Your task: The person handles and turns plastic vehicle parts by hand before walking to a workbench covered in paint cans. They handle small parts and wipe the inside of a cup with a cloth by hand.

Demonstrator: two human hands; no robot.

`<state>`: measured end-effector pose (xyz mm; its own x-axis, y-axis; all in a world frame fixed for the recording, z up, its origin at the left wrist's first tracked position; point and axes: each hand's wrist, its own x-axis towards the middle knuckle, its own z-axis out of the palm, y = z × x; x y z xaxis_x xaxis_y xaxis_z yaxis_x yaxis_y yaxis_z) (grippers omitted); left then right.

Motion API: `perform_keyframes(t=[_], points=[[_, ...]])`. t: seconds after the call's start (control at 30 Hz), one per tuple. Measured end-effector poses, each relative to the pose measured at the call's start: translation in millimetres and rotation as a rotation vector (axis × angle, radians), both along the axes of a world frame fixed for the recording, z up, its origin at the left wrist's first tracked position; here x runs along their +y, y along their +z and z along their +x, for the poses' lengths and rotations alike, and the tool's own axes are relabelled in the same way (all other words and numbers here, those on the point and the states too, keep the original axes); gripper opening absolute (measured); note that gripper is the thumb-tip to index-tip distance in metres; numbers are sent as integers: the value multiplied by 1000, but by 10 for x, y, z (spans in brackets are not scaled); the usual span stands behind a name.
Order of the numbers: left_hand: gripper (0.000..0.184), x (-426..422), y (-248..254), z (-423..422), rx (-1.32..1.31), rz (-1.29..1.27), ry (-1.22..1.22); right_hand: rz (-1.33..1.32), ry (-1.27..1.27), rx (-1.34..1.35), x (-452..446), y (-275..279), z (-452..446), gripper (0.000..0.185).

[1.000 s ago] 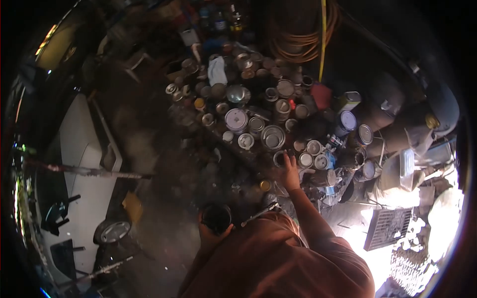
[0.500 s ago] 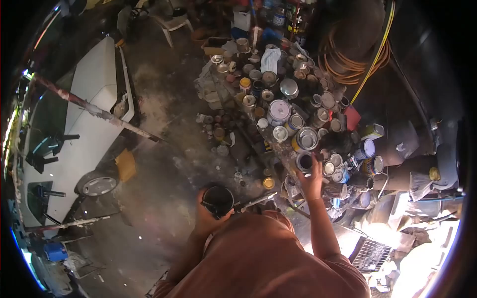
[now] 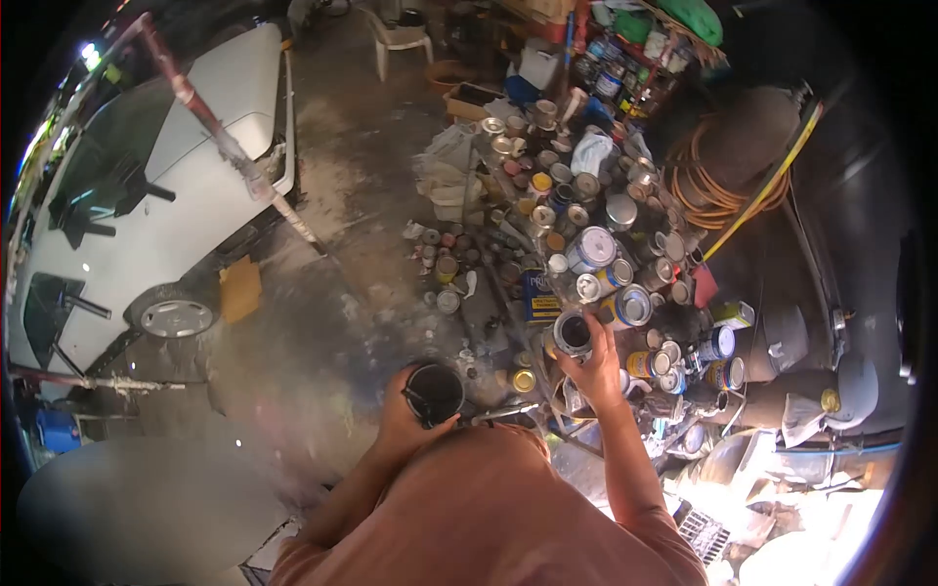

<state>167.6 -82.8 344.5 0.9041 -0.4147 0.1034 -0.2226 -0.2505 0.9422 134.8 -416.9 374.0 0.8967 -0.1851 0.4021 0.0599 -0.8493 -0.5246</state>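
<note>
Low in the middle, my left hand (image 3: 397,418) is wrapped round a black pot (image 3: 436,389); its inside is dark, and a thin dark strip crosses the opening. To the right, my right hand (image 3: 598,369) grips an open paint can (image 3: 574,334), thumb and fingers round its side. That can has a pale metal rim and a dark inside. Just beyond it lie a yellow-labelled can (image 3: 630,306) and a blue and yellow tin (image 3: 540,295) marked "PRI...". A small gold-lidded can (image 3: 524,381) sits between my hands.
Many paint cans, such as a large pale-lidded one (image 3: 593,249), crowd the bench ahead. A coiled orange hose (image 3: 696,190) hangs at right. On the left are a white vehicle (image 3: 210,127) and a rusty, paint-marked pole (image 3: 230,146). A white plastic chair (image 3: 399,39) stands at the back.
My right hand has drawn the open can away from the neighbouring cans, toward me and to the left. The left hand keeps hold of the black pot. The whole view has shifted.
</note>
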Motion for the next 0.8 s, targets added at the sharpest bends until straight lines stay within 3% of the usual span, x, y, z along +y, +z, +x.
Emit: perform_keyframes(t=[0.2,0.37,0.53,0.8], points=[[91,-62,372,166,116,-143,-18,-131,322,289,445,965,269,77],[86,-149,442,263,145,-298,-10,-396,605,306,712,1485,438,82],[84,-161,536,298,-4,-217,23,-546,753,397,964,1814,584,81],[79,-154,538,334,83,-303,-69,-741,814,438,1167,2000,674,79]])
